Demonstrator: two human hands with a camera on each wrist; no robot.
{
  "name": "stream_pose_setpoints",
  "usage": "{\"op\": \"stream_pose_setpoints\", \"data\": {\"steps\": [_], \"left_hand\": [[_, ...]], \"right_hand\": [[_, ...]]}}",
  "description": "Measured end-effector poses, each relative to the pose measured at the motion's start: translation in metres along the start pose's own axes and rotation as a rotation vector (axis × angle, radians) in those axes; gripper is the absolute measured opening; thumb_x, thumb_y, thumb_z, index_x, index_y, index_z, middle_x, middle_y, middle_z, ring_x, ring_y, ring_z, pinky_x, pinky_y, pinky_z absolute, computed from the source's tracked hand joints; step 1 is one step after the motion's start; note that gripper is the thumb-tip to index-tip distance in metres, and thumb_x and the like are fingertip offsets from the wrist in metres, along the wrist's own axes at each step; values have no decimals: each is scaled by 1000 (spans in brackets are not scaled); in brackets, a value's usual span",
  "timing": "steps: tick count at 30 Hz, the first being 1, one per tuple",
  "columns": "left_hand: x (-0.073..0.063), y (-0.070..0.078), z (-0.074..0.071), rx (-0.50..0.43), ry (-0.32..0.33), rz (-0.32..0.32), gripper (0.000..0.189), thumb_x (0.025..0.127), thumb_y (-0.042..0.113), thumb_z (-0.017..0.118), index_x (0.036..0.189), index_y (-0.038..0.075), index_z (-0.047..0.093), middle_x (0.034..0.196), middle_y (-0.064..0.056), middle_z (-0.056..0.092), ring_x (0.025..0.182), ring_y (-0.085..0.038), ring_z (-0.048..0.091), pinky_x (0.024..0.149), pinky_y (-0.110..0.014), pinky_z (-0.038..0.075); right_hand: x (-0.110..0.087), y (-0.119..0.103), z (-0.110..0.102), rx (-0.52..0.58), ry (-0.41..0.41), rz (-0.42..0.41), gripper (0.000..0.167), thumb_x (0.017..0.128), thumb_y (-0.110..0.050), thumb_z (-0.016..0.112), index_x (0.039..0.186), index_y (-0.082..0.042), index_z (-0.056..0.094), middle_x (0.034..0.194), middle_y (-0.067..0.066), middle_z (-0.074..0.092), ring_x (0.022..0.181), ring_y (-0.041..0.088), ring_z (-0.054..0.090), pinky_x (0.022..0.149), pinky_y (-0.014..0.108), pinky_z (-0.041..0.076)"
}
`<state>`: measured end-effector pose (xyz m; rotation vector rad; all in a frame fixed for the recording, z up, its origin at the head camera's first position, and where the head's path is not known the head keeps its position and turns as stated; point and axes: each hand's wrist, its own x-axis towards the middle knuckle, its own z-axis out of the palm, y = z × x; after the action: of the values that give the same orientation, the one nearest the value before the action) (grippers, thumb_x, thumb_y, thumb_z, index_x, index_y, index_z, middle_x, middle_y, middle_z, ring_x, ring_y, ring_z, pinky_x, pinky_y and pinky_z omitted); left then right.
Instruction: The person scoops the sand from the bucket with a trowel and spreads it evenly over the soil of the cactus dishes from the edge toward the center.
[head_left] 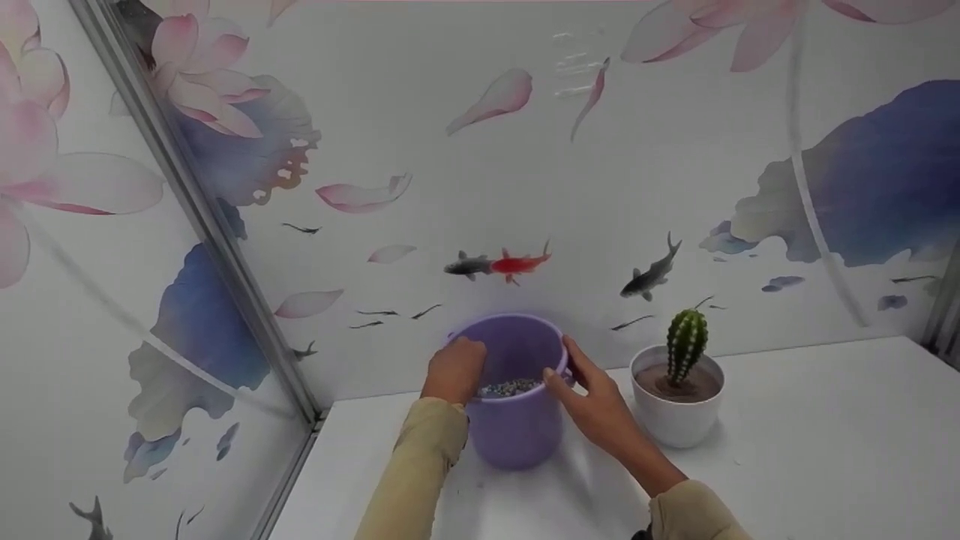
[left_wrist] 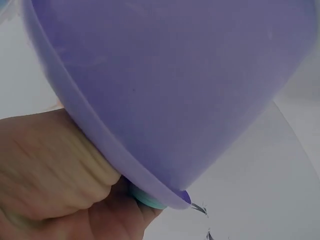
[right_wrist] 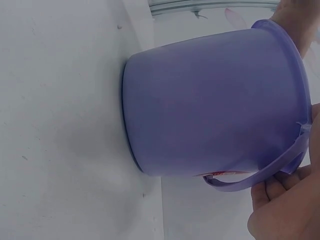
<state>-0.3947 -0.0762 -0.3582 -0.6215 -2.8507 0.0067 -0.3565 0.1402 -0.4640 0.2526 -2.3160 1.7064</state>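
Observation:
A purple bucket (head_left: 517,435) stands upright on the white table, near the wall, with grey gravel-like bits (head_left: 514,388) visible inside. My left hand (head_left: 454,367) reaches over its left rim, knuckles up. In the left wrist view its fingers are curled, and a small turquoise object (left_wrist: 147,199) shows at them, mostly hidden by the hand and rim. On the opposite side, my right hand (head_left: 600,405) grips the bucket's right rim, thumb in front and fingers behind. The bucket's handle (right_wrist: 260,174) hangs along its side in the right wrist view.
Right of the bucket stands a white pot (head_left: 679,420) holding a green cactus (head_left: 686,345). A white panel wall (head_left: 480,180) printed with flowers and fish rises behind the table (head_left: 817,435). A metal frame post (head_left: 202,217) runs down the left corner.

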Motion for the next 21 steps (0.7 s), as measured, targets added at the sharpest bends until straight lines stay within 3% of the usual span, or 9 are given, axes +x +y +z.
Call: {"op": "stream_pose_setpoints", "data": {"steps": [5,8,12,15,21], "left_hand": [[1,-4,-4,-102,-98,-31,19,99,-6,71,81,0,75,88,-13,78,72,-18,63,69,-40,58],[2,-7,-6,-106,-145,-48,21,98,-3,75,78,3,76,85,-9,79,67,-15,60,67,-38,56],[4,-8,-5,-94,-200,-61,17,96,2,79,79,5,80,84,-6,80,67,-14,61,67,-37,56],[6,-10,-4,-134,-249,-65,15,94,4,82,80,5,80,84,-3,78,68,-14,58,66,-37,53],[11,-14,0,-230,-295,-56,10,90,9,89,97,9,82,99,-3,79,88,-20,72,85,-45,63]], "right_hand": [[0,-1,3,15,20,-13,87,105,-57,67,173,-22,25,177,7,32,162,28,37,128,48,37],[-1,-4,7,47,17,-34,86,106,-54,66,173,-21,24,177,9,33,163,28,36,129,50,36],[-1,-6,10,69,4,-47,84,107,-53,65,173,-22,23,178,8,32,164,27,34,131,53,34],[-3,-5,9,62,8,-39,84,106,-55,65,173,-24,24,178,7,32,164,27,35,130,54,34],[-3,-1,3,49,17,-28,86,105,-57,66,173,-25,24,178,5,32,163,26,35,130,51,34]]}}
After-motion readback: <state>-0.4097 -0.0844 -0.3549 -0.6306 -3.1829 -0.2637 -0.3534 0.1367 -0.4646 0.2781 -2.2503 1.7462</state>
